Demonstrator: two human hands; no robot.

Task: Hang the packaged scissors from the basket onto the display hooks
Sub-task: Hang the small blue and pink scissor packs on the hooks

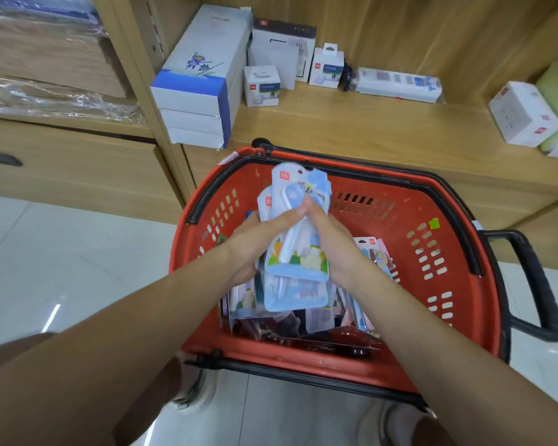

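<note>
Both hands are over the red basket (400,284), with a stack of blue scissor packs (298,201) held just above its middle. Left hand (258,233) grips the stack's left edge, thumb across the front. Right hand (332,243) pinches the right edge. Loose packs (372,252) lie inside the basket, below the stack.

Likely step: pickup and squaring up. Best to align the hang holes on top, face all fronts one way, then carry one-handed so the other hand can feed hooks. No hooks in view.

Writing: red logo tag (285,175) on the front pack, too blurred to read. White boxes (261,86) behind the basket carry similar marks, also unreadable.
</note>
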